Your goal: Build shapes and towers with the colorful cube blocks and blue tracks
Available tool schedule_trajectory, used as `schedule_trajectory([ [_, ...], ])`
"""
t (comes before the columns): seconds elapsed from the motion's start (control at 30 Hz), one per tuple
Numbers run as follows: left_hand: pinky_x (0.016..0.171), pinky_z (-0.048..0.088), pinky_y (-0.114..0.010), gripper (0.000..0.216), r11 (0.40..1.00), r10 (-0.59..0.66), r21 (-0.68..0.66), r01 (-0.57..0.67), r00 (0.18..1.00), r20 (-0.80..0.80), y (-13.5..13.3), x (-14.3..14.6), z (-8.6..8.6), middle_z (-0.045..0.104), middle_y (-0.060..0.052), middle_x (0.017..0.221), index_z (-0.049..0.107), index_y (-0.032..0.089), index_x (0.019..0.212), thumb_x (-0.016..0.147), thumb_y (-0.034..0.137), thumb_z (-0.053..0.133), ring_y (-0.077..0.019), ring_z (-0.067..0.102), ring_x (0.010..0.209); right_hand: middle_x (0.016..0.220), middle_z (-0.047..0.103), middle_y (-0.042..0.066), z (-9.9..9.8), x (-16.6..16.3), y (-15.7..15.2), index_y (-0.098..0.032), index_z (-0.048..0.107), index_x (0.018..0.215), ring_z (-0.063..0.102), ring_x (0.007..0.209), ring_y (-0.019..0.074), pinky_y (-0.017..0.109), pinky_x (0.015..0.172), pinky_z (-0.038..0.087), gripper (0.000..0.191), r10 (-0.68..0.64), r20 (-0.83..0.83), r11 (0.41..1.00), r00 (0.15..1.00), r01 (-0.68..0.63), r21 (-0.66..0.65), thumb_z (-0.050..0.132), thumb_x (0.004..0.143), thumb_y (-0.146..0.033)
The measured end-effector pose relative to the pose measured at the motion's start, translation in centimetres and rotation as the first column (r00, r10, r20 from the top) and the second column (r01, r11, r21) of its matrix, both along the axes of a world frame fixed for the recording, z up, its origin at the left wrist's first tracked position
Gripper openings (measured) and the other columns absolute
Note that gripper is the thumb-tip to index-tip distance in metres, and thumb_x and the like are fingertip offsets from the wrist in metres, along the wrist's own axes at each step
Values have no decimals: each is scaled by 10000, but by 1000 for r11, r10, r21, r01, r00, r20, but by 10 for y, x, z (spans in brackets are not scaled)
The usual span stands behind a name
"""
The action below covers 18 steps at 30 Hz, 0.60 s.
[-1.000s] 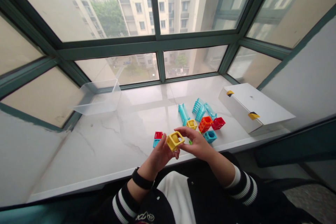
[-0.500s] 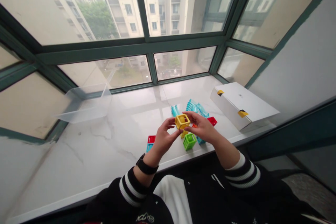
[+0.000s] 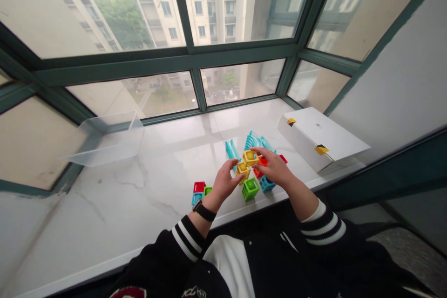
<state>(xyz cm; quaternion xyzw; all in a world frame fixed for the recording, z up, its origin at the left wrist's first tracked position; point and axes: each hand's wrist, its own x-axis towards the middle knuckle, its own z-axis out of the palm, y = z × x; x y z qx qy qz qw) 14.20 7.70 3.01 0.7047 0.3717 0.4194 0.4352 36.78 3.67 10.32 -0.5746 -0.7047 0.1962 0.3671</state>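
My right hand (image 3: 274,167) pinches a yellow hollow cube (image 3: 250,157) and holds it on top of a second yellow cube (image 3: 242,169) on the white marble sill (image 3: 146,191). My left hand (image 3: 223,184) has its fingers bent around the lower yellow cube. A green cube (image 3: 250,188) stands just in front of them, a blue cube (image 3: 267,184) and an orange cube (image 3: 260,167) lie under my right hand. Teal ribbed track pieces (image 3: 244,144) lie behind.
A small stack of red, blue and green cubes (image 3: 199,191) sits left of my left hand. A clear plastic tub (image 3: 104,142) stands at the back left of the sill. A white box (image 3: 319,137) lies at the right. Window frames enclose the sill.
Both hands have lowered the yellow cube from the air down onto the other yellow cube on the sill. The camera has shifted slightly.
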Motion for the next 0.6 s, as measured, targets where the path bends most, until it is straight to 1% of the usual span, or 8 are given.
schedule_trajectory([
  [0.1,1100,521,-544,542,999,-10,-33,9,1000,-18,-1,1,2,722,-102,1241,600,249,1287,802,268,841,-279,698,1165,1352,711,48,-3,-2,2,-317,629,1410,644,1249,285,513,1118,503,575,21,72,1000,997,-23,19,740,858,-204],
  [0.27,1082,537,-537,595,998,-24,-52,25,1000,6,-1,0,5,742,-78,1179,562,261,1316,795,259,851,-268,729,1123,1316,722,67,-9,-4,6,-299,637,1405,644,1219,295,505,1085,506,569,64,145,998,987,-67,18,753,860,-185],
  [0.6,1070,550,-547,600,997,-33,-70,34,999,13,2,-2,-2,748,-95,1201,567,255,1317,794,280,859,-283,732,1138,1257,740,79,-20,-9,11,-284,659,1378,649,1192,312,522,1058,499,551,62,234,998,970,-60,-17,796,850,-203],
])
